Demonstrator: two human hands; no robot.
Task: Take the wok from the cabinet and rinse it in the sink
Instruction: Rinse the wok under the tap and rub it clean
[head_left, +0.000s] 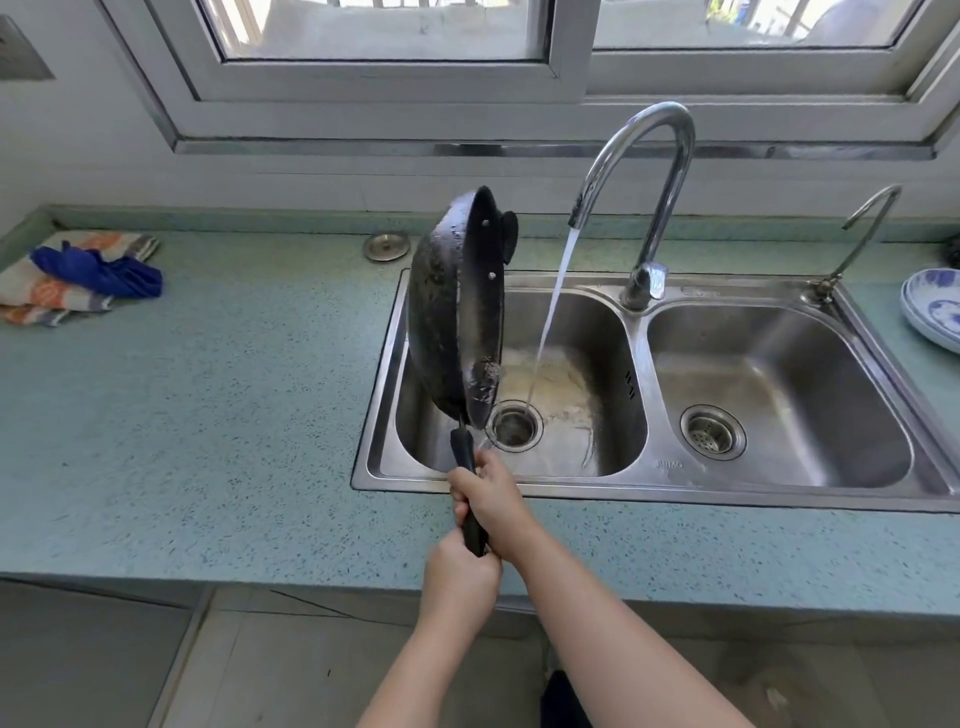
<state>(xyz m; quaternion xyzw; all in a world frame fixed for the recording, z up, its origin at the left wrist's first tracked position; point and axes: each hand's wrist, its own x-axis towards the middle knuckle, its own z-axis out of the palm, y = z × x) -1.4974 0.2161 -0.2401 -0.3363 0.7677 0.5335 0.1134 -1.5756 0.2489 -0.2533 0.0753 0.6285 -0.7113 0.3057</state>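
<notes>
Teal countertop (208, 415) across frame, double steel sink (644, 493) inset. Wok (452, 312) tipped on edge over left basin, at 9 o'clock of the running stream (550, 322), apparently clear of it. Gooseneck faucet (667, 208) at basin's 12 o'clock. Right hand (491, 499) and left hand (460, 577) both clamped round wok handle (464, 452), left at the 6 o'clock end. Risks: wet handle twisting in grip, rim striking sink wall, splash onto counter from steep pan face.

Tilted wok (448, 312) over sink (623, 491), hands (460, 574) (491, 499) round its handle (462, 448).
</notes>
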